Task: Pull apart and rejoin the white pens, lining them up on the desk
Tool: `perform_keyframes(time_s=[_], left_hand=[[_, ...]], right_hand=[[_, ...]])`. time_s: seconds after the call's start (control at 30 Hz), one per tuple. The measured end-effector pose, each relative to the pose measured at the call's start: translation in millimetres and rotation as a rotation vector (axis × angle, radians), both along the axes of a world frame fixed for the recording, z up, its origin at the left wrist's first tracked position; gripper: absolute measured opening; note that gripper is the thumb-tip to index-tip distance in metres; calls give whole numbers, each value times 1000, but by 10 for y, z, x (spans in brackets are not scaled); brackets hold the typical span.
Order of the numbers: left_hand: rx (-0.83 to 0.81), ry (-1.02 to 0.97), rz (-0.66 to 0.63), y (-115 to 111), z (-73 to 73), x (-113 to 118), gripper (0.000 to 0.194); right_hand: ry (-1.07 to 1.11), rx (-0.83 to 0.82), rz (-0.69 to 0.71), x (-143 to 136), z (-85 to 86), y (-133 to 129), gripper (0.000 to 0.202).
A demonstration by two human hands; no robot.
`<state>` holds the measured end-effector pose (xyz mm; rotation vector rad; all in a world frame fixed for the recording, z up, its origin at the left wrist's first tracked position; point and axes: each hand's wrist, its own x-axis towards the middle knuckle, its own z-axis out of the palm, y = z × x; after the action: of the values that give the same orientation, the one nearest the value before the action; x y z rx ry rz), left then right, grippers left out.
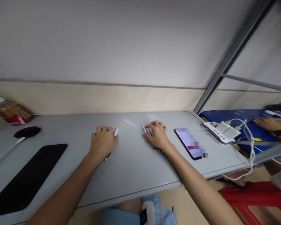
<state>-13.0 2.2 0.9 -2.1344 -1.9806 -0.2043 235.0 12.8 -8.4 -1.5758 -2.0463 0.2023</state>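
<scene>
On the grey table point(131, 175), my left hand point(103, 142) is curled over a few white pens point(115, 132); their pale ends show by the thumb and dark tips below the palm. To the right, my right hand point(156, 136) rests over several white pens point(150, 131) lying side by side, with its fingers wrapped across them. The two hands are apart, with bare tabletop between them. A phone point(189, 143) with a lit screen lies right of my right hand.
At the left are a bottle point(11, 113), a black mouse-like object point(27, 132) with a white cable and a black mat point(30, 178). A power strip point(220, 132) with cables sits at the right. Beyond are another person's hand point(268, 124) and a red stool point(255, 195).
</scene>
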Motion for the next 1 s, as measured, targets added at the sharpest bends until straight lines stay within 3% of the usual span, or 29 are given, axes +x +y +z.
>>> perform_keyframes(time_s=[0.3, 0.4, 0.5, 0.6, 0.7, 0.8, 1.0], left_hand=[[5, -122, -159, 18, -40, 66, 27], [-25, -345, -319, -8, -21, 151, 25], [-172, -609, -486, -59, -2, 249, 30], [-253, -708, -559, -92, 6, 303, 31], [-188, -652, -535, -80, 17, 287, 31], [-55, -509, -524, -46, 37, 243, 30], [56, -383, -579, -5, 31, 212, 32]], right_hand=[[122, 46, -9, 0, 71, -20, 22], [141, 64, 115, -21, 108, -58, 29], [142, 118, 320, -47, 149, -91, 42], [130, 110, 465, -57, 177, -97, 27], [168, 38, 414, -44, 178, -76, 22], [318, -77, 329, -21, 167, -50, 33], [688, -426, 396, 16, 162, -11, 49]])
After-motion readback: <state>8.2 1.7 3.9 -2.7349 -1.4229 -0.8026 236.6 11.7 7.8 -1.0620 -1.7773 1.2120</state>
